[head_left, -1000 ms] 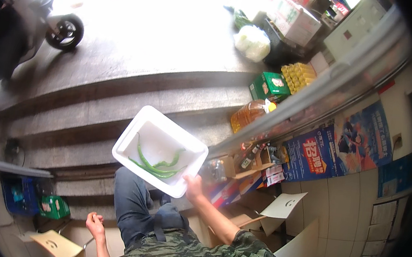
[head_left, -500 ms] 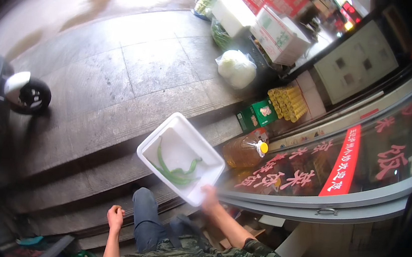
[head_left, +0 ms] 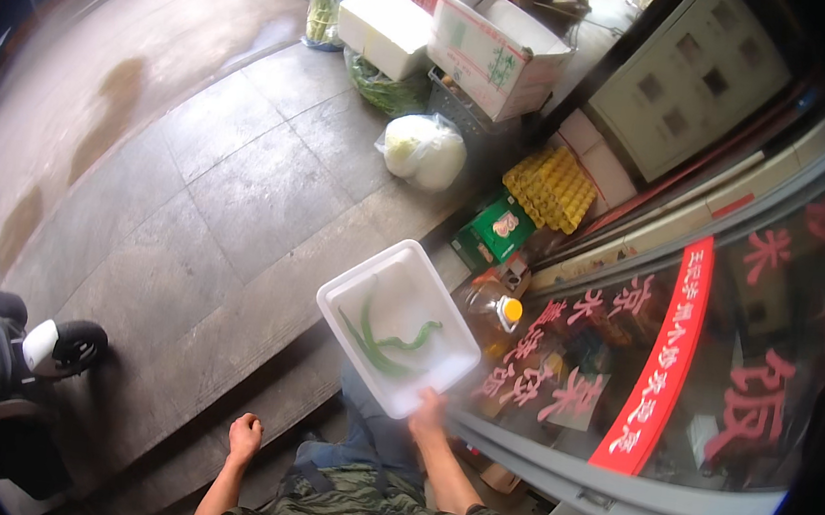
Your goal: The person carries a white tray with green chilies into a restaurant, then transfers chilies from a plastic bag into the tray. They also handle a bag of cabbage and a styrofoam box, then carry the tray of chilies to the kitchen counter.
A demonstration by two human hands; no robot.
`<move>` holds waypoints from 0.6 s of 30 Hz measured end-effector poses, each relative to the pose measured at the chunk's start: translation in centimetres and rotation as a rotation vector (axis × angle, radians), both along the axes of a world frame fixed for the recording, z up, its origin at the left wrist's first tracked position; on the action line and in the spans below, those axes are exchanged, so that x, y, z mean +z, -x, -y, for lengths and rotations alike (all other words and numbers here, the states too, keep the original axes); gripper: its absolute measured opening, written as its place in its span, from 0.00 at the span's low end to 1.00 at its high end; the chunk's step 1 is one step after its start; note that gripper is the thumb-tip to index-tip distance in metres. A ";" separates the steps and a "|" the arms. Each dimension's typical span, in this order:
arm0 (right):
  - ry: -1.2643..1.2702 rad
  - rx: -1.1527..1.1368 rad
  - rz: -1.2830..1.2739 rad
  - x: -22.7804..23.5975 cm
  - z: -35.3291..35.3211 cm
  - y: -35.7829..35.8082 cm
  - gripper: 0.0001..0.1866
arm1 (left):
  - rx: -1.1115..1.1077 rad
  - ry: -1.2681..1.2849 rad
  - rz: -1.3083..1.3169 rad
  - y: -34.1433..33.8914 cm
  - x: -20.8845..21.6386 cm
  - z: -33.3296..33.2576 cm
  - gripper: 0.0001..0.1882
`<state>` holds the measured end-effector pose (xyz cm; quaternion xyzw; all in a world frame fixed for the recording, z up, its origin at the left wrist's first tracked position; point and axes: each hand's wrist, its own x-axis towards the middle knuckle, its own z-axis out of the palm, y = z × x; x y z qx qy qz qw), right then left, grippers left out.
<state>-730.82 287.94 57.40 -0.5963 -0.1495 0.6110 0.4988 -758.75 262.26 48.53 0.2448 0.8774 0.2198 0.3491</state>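
Observation:
My right hand (head_left: 428,417) grips the near corner of a white rectangular plastic tub (head_left: 462,361) and holds it out in front of my body. A few long, curved green peppers (head_left: 375,342) lie on the bottom of the tub. Its motion blurs my right fingers a little. My left hand (head_left: 246,437) hangs free to the left of my legs, its fingers curled into a loose fist with nothing visible in it. Just right of the tub stands a large oil bottle (head_left: 489,316) with a yellow cap.
Stone steps (head_left: 215,418) lead to a tiled pavement (head_left: 239,189). Ahead are bagged white vegetables (head_left: 424,151), a foam box (head_left: 387,26), a carton (head_left: 494,55), yellow egg trays (head_left: 551,187) and a green box (head_left: 498,228). A glass shopfront (head_left: 700,388) borders the right; a scooter (head_left: 30,358) stands left.
I have moved forward on the steps, and the goods ahead look nearer. The tub stays in my right hand, slightly farther right in view. My left hand remains curled.

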 end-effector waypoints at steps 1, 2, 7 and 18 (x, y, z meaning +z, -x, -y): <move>-0.006 -0.023 -0.014 -0.2 -2.4 0.9 0.17 | -0.033 -0.047 -0.030 0.5 0.0 -2.3 0.09; -0.065 0.003 -0.090 0.0 -4.7 2.0 0.18 | -0.049 -0.056 -0.041 1.1 0.6 -4.6 0.09; 0.028 0.108 -0.032 3.4 -16.3 5.7 0.12 | 0.034 0.008 0.106 3.4 6.3 -16.3 0.10; -0.067 0.059 0.261 13.4 -29.1 7.3 0.12 | 0.037 0.032 0.134 12.2 14.8 -29.1 0.12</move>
